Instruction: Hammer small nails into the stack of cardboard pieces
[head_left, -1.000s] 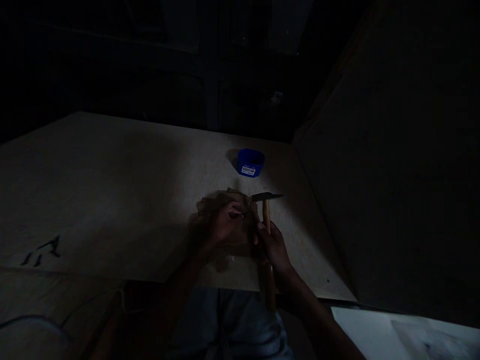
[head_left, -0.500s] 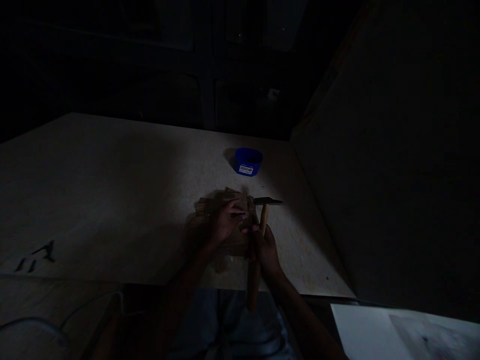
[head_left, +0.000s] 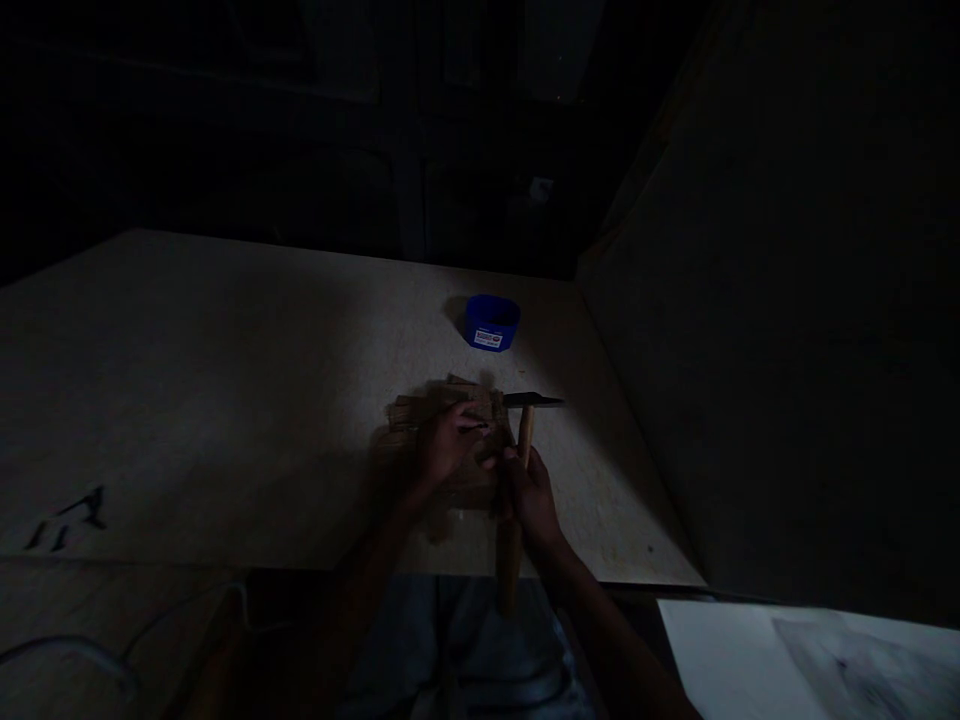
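Note:
A hammer (head_left: 527,430) with a dark metal head and a long wooden handle is held in my right hand (head_left: 534,492). The handle's lower end hangs past the table's front edge. My left hand (head_left: 448,440) is above several brown wooden pieces (head_left: 476,490), its thumb and fingers pinched together. Something small and dark shows at those fingertips, too dim to name. The wooden pieces lie close together under both hands, partly covered by them. The hammer head is just right of the wood.
A blue plastic tub (head_left: 492,324) with a white label stands beyond the hands on the pale table (head_left: 225,400). A dark panel (head_left: 787,350) rises along the right side. At bottom left a cable (head_left: 75,642) curves; a white sheet (head_left: 720,655) lies at bottom right.
Both hands keep nearly the same pose, and the hammer stays in my right hand. The whole view has shifted slightly.

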